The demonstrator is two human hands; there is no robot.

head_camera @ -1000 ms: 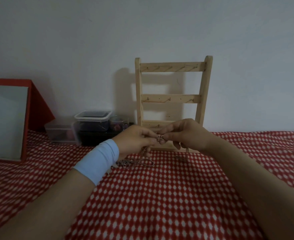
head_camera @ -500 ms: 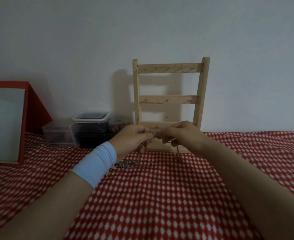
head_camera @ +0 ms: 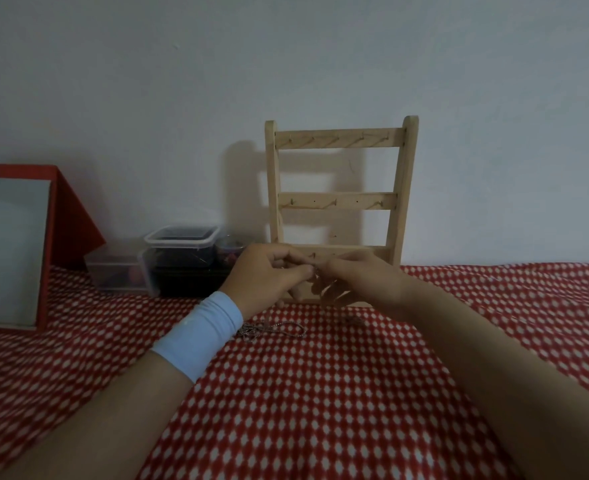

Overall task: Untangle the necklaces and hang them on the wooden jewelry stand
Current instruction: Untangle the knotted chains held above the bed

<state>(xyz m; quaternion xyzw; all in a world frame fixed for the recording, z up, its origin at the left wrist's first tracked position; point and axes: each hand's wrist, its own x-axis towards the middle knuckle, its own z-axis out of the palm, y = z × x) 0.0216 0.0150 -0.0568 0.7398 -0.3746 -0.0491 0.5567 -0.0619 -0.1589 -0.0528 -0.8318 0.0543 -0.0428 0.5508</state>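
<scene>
- Left hand (head_camera: 268, 275): fingers curled, and I read thumb and forefinger as pinching a small bit of chain at the tips. There is a pale blue wristband (head_camera: 199, 336) on its wrist.
- Right hand (head_camera: 358, 284): its fingertips meet those of the left hand and pinch the same bit of chain. The lower fingers are curled beneath.
- Necklaces (head_camera: 272, 330): thin silvery chains. One part is held up where the two hands meet, and the rest lies in a loose heap just below the left hand, by its wrist. I cannot tell how many chains there are.
- Red cloth with white dots (head_camera: 320, 410): spread under both hands and forearms.
- Wooden jewelry stand (head_camera: 338, 202): just behind both hands, upright by the wall, with rails that carry small hooks. The hands partly hide its bottom rail.
- Clear tub with dark contents (head_camera: 182, 251): beyond and left of the left hand, with a small jar (head_camera: 230, 254) beside it.
- Low clear box (head_camera: 116, 275): further left again.
- Red-framed mirror (head_camera: 9, 247): well left of the left hand, leaning back.
</scene>
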